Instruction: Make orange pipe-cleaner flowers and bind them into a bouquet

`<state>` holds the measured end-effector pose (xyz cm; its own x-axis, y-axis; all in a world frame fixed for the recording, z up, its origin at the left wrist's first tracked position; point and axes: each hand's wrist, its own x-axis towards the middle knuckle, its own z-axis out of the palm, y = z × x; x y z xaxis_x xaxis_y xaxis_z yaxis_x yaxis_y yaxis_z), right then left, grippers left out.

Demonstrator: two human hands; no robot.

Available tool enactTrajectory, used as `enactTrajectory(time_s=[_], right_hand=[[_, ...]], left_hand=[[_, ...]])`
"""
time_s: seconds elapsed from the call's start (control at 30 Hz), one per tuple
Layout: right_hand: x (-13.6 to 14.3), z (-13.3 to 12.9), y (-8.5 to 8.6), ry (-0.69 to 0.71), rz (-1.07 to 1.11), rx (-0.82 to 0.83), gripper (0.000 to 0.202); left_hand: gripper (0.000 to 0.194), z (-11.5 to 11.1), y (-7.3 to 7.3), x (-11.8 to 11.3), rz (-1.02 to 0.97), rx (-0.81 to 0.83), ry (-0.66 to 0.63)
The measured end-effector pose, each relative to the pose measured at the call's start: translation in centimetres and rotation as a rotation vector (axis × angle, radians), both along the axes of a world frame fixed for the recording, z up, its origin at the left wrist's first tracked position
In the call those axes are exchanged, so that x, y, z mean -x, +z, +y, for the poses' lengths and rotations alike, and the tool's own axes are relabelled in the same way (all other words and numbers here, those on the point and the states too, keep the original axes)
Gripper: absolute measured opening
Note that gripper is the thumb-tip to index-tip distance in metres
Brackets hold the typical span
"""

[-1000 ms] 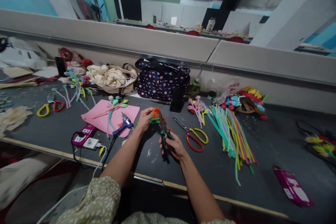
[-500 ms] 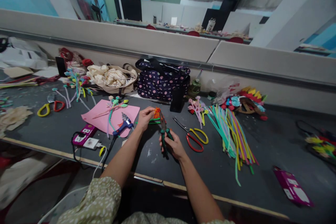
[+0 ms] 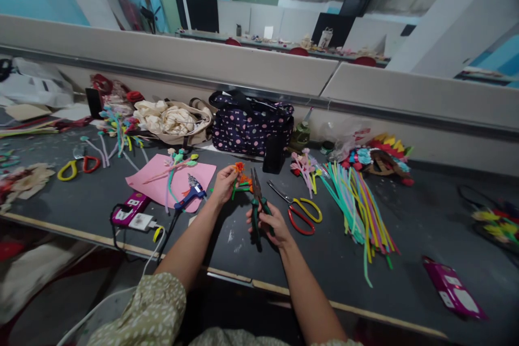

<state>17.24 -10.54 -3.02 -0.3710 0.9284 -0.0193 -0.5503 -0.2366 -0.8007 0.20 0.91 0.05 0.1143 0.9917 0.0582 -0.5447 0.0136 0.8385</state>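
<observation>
Between the fingertips of my left hand is an orange pipe-cleaner flower, with a bit of green below it. My right hand is wrapped round the green handles of a pair of pliers, whose jaws point up and away from me, just right of the flower and apart from it. Behind and below the flower, more orange and green pipe cleaners lie on the dark table. Scissors with red and yellow handles rest to the right of my right hand.
A blue glue gun lies on pink paper at left, beside a purple power strip with cables. Pipe cleaners fan out at right. A dark patterned bag and a phone stand at the back.
The pliers have come away from the orange flower and moved slightly right and down. My left hand has raised the flower a little, so it now shows separately.
</observation>
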Motion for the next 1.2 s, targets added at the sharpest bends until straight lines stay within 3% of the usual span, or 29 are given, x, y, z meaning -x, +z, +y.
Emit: enactTrajectory(time_s=[0.37, 1.2], right_hand=[[0.3, -0.1, 0.2, 0.047, -0.002, 0.005, 0.026], [0.7, 0.1, 0.1, -0.020, -0.087, 0.000, 0.027]], left_hand=[[0.032, 0.2, -0.5, 0.1, 0.090, -0.076, -0.033], [0.025, 0.6, -1.1, 0.6, 0.229, -0.223, 0.032]])
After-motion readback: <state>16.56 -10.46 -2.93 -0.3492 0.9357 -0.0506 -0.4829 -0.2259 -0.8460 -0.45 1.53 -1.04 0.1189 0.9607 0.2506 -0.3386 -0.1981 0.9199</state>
